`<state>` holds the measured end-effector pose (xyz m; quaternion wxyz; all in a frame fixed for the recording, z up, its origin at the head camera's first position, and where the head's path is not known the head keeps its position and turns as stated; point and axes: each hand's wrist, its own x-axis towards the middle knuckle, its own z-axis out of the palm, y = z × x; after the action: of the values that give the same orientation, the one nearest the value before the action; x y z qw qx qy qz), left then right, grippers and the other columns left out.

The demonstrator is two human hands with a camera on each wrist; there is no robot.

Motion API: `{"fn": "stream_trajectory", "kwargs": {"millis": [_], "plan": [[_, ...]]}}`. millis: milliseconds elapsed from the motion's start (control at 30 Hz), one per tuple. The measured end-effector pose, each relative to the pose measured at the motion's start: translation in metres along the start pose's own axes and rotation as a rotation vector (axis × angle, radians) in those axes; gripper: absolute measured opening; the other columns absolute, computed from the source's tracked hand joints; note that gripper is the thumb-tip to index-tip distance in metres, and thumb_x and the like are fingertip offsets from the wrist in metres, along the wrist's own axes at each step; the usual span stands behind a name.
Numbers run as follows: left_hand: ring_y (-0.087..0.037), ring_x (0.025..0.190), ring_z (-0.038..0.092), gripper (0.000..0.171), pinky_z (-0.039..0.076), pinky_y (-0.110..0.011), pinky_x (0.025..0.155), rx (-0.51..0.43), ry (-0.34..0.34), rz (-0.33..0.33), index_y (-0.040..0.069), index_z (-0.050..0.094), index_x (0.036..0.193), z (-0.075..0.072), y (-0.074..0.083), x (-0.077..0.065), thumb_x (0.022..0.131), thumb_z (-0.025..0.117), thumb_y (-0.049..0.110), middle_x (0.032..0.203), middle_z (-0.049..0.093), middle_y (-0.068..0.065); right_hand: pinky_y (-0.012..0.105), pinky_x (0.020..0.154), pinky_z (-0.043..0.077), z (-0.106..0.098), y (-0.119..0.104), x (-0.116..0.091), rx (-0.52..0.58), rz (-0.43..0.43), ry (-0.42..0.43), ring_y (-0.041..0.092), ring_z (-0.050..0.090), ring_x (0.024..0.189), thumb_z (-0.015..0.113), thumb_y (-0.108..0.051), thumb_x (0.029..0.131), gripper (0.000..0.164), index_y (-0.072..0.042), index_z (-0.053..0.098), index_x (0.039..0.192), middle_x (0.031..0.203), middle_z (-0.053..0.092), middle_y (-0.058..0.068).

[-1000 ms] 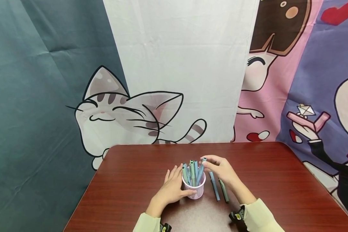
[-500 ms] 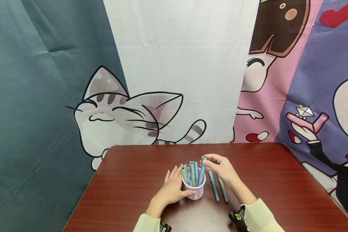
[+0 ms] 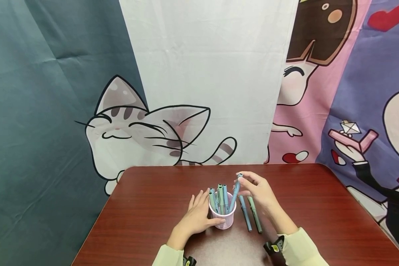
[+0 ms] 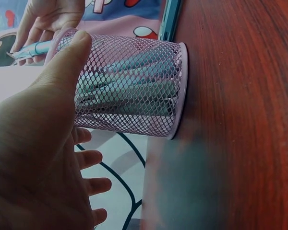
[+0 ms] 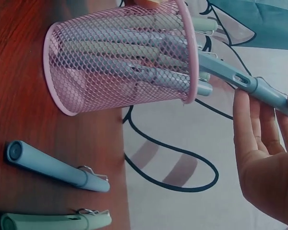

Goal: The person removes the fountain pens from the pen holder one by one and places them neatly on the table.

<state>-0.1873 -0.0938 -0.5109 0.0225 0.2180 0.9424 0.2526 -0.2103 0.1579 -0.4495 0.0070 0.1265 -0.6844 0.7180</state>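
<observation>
A pen (image 3: 235, 191) is leaning over the rim of a cup (image 3: 228, 221), its lower end sitting inside. The right hand (image 3: 260, 190) is pinching its upper end between thumb and fingers. The left hand (image 3: 197, 218) is resting its thumb against the cup, its fingers stretching straight. More pens (image 3: 221, 197) are standing inside. To the right, a blue pen (image 3: 245, 214) and a green pen (image 3: 255, 215) are lying near each other on the table (image 3: 146, 214). Printed cloth (image 3: 203, 55) is hanging behind.
</observation>
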Motion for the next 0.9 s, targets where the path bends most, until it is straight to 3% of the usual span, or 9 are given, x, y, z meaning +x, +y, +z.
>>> {"fn": "stream_trajectory", "kwargs": {"millis": [367,600,900], "plan": [[-0.038,0.154,0.017,0.109,0.009,-0.063,0.121,-0.009,-0.008,-0.006,0.003,0.025,0.160,0.000,0.000,0.000,0.084,0.067,0.070,0.168,0.021,-0.013,0.044,0.077,0.062,-0.010,-0.013,0.001,0.037,-0.010,0.062,0.022,0.075,0.091,0.067,-0.023,0.100,0.034,-0.003,0.064,0.127,0.101,0.073,0.008],[-0.039,0.154,0.017,0.108,0.010,-0.064,0.121,-0.002,-0.002,0.011,0.001,0.026,0.159,0.000,0.000,-0.001,0.085,0.067,0.069,0.167,0.022,-0.016,0.042,0.076,0.062,-0.017,-0.017,-0.001,0.052,-0.011,0.076,0.031,0.074,0.094,0.065,-0.023,0.101,0.034,-0.002,0.063,0.127,0.099,0.074,0.004],[-0.040,0.153,0.019,0.108,0.011,-0.065,0.120,0.001,0.003,0.021,0.000,0.027,0.159,-0.002,0.001,-0.001,0.084,0.068,0.067,0.166,0.024,-0.017,0.039,0.075,0.062,-0.027,-0.015,-0.005,0.042,-0.016,0.044,0.022,0.075,0.088,0.065,-0.019,0.100,0.031,-0.001,0.063,0.126,0.097,0.071,0.003]]}}
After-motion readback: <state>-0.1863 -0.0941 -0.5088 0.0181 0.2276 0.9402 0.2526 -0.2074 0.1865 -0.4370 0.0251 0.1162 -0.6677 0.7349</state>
